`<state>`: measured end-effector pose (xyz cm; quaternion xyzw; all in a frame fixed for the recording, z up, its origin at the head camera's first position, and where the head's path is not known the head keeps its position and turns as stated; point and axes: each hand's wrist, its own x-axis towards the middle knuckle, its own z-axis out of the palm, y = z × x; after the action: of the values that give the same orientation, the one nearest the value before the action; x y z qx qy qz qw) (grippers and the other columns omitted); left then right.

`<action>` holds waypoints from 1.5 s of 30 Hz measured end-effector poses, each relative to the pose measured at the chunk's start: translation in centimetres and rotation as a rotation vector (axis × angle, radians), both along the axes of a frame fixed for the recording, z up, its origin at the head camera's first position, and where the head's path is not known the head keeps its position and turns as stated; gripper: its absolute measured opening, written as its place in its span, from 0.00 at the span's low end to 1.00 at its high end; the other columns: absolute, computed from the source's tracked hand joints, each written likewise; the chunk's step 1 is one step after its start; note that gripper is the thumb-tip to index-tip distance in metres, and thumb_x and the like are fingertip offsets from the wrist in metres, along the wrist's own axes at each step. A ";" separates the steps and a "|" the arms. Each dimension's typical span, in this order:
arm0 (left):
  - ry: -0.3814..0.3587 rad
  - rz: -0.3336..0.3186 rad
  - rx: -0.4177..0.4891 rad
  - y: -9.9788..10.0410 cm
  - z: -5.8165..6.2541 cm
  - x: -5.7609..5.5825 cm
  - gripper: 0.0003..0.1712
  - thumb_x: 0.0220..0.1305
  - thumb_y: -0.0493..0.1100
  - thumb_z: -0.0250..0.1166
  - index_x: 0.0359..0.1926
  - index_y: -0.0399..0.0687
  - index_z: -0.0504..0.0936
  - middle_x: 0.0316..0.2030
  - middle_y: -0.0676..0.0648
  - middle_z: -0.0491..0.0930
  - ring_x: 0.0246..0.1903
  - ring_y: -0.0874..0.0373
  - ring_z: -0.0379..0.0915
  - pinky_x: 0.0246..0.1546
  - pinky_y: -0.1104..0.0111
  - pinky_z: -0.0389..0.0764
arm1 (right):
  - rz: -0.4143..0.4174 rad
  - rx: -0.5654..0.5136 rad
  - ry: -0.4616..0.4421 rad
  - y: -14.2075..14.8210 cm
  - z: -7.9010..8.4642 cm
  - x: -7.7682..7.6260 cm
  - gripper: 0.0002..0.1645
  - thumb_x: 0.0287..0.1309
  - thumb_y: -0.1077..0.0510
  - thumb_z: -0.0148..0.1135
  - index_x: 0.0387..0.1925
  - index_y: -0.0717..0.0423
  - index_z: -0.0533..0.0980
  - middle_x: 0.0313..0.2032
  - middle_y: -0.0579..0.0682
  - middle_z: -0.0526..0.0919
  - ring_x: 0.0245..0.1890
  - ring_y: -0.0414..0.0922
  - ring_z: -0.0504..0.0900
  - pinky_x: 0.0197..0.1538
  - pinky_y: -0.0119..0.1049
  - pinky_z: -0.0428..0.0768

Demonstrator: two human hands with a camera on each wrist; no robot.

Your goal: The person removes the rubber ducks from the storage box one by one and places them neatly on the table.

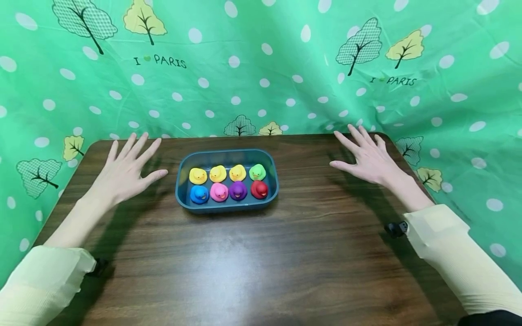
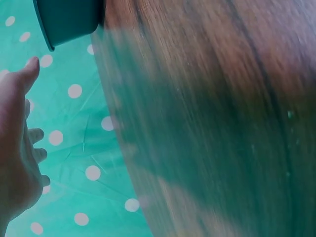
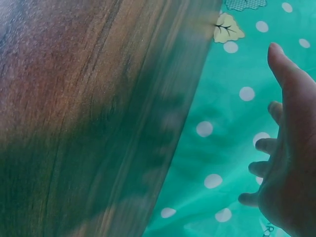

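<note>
My left hand [image 1: 125, 170] is held above the table to the left of a dark blue tray [image 1: 226, 210], fingers spread and holding nothing. On the far right, my right hand [image 1: 369, 156] hovers likewise with spread fingers, well apart from the tray. Inside the tray sit small rubber ducks in two rows. The back row has several yellow ducks [image 1: 218, 174] and a green duck [image 1: 257, 172]. In front are a blue duck [image 1: 199, 194], a pink duck [image 1: 219, 192], a purple duck [image 1: 238, 191] and a red duck [image 1: 259, 189]. The left wrist view catches the tray's end [image 2: 69, 22].
A dark wood-grain table [image 1: 261, 262] lies under both hands. Behind it and along its sides hangs a green curtain [image 1: 253, 54] with white dots and printed trees. A small black device [image 1: 396, 229] shows at the right sleeve [image 1: 438, 231].
</note>
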<state>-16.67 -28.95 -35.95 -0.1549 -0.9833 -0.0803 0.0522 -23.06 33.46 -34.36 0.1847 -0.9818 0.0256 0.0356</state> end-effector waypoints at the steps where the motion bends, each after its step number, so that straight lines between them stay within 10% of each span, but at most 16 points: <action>1: -0.002 0.001 0.006 0.0 0.0 0.0 0.48 0.73 0.71 0.51 0.84 0.64 0.42 0.83 0.40 0.41 0.83 0.37 0.30 0.77 0.32 0.31 | 0.000 -0.002 0.000 0.0 0.0 0.0 0.56 0.63 0.23 0.55 0.83 0.33 0.45 0.83 0.60 0.43 0.82 0.66 0.43 0.71 0.78 0.45; 21: -0.058 0.039 0.249 1.7 -0.8 0.8 0.49 0.75 0.67 0.54 0.84 0.62 0.39 0.84 0.40 0.39 0.83 0.37 0.29 0.77 0.32 0.34 | 0.018 -0.199 0.029 -2.2 0.3 0.5 0.51 0.64 0.29 0.62 0.81 0.28 0.50 0.82 0.57 0.53 0.80 0.64 0.55 0.70 0.72 0.58; 45: -0.331 0.062 0.549 3.8 -0.6 2.2 0.48 0.75 0.67 0.55 0.81 0.78 0.34 0.84 0.53 0.39 0.82 0.38 0.43 0.73 0.29 0.51 | -0.011 -0.363 -0.035 -6.1 1.3 0.9 0.47 0.64 0.28 0.60 0.79 0.22 0.54 0.78 0.51 0.63 0.78 0.58 0.62 0.71 0.69 0.64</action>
<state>-14.46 -25.15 -36.51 -0.0897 -0.9243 -0.3649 -0.0662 -22.17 27.38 -33.06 0.1692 -0.9626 0.2052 0.0515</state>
